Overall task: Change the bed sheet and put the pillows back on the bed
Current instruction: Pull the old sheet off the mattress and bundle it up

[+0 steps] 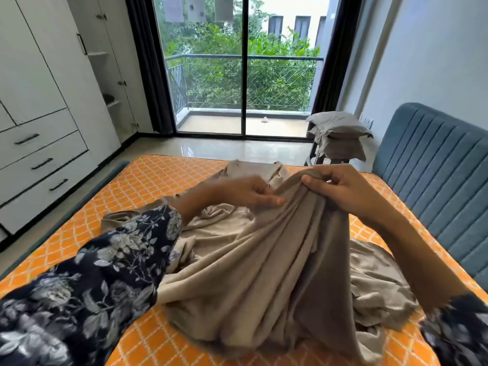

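My right hand (pixel 340 186) is raised over the bed, fingers curled tight round a bunched edge of the taupe bed sheet (pixel 264 260). From that grip the cloth hangs in long folds running down and toward me, fanning into a rumpled heap on the bare orange mattress (pixel 148 178). My left hand (pixel 245 191) pinches a fold of the same sheet just beside the right, fingers pointing right. Two grey pillows (pixel 339 133) sit stacked on a stand beyond the far edge, beside the blue headboard (pixel 433 165).
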